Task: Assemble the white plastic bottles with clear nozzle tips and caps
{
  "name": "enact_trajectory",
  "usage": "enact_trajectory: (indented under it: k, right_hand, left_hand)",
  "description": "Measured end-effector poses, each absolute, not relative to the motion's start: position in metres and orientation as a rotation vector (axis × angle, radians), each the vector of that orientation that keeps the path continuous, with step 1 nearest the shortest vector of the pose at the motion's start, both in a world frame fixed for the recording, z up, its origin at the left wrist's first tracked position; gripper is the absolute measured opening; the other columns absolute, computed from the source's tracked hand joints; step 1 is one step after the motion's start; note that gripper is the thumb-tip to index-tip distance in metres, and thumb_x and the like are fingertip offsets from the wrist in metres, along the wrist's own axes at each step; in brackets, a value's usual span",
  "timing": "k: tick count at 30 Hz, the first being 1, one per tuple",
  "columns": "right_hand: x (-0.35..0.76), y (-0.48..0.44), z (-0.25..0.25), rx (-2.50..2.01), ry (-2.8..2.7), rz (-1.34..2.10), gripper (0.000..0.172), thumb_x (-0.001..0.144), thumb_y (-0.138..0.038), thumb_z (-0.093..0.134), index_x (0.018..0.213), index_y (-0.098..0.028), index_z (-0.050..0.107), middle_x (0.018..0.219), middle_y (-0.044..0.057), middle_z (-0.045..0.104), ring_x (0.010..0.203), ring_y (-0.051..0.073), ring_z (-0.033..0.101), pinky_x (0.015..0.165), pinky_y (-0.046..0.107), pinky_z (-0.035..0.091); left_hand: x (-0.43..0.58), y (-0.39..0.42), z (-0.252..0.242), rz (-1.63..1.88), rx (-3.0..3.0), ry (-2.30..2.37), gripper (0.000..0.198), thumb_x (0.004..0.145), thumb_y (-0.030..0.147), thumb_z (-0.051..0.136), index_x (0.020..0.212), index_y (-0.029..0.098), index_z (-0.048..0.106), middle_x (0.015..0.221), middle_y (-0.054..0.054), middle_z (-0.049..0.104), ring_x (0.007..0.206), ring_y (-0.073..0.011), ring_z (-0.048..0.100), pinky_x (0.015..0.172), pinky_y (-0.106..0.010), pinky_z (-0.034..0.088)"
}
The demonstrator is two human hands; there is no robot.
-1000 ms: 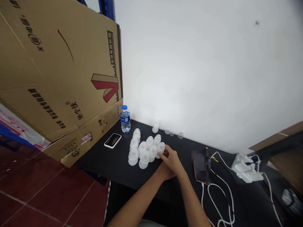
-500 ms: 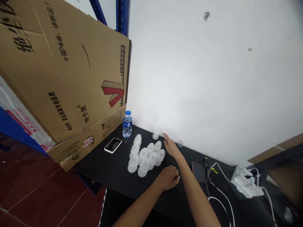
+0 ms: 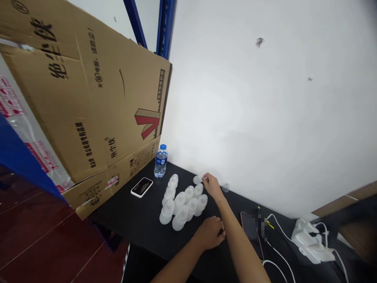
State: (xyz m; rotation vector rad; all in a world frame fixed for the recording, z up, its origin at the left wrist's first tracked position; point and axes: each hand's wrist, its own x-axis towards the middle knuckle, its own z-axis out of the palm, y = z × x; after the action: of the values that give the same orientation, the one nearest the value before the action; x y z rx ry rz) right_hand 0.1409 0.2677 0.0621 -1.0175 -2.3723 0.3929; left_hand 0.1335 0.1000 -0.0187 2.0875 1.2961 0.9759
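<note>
The right hand [image 3: 212, 186] pinches its fingers closed beside a frosted plastic bottle [image 3: 197, 180] at the worktop's [image 3: 141, 220] back edge; the left hand [image 3: 209, 233] curls shut near the clustered bottles [image 3: 184, 202].

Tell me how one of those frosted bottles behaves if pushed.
The frosted plastic bottle is probably light for its size, since its translucent walls look thin. Standing upright on a wide base with a narrow neck, it should resist a gentle nudge, though a higher push may tip it. The bottles beside it stand close, so it could knock them.
</note>
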Motion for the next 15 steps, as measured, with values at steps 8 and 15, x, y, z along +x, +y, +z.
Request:
enact_trajectory:
  k: [8,15]
  right_hand:
    - [0.194,0.235,0.074,-0.913,-2.406,0.49,0.019,0.098,-0.035,0.058,0.092,-0.023,0.071,0.064,-0.002,0.057,0.06,0.02,0.054,0.065,0.031,0.044]
    - [0.217,0.235,0.069,-0.926,-2.296,0.677,0.031,0.102,-0.05,0.061,0.112,-0.025,0.074,0.066,-0.004,0.058,0.061,0.02,0.053,0.065,0.031,0.047]
  left_hand:
    - [0.137,0.101,-0.026,1.039,2.124,1.368,0.016,0.095,0.022,0.066,0.081,0.021,0.057,0.087,-0.003,0.064,0.088,-0.0202,0.061,0.08,-0.033,0.045]
    - [0.138,0.099,-0.021,1.03,2.099,1.387,0.014,0.094,0.021,0.067,0.082,0.021,0.06,0.086,-0.003,0.065,0.088,-0.0211,0.061,0.081,-0.034,0.047]
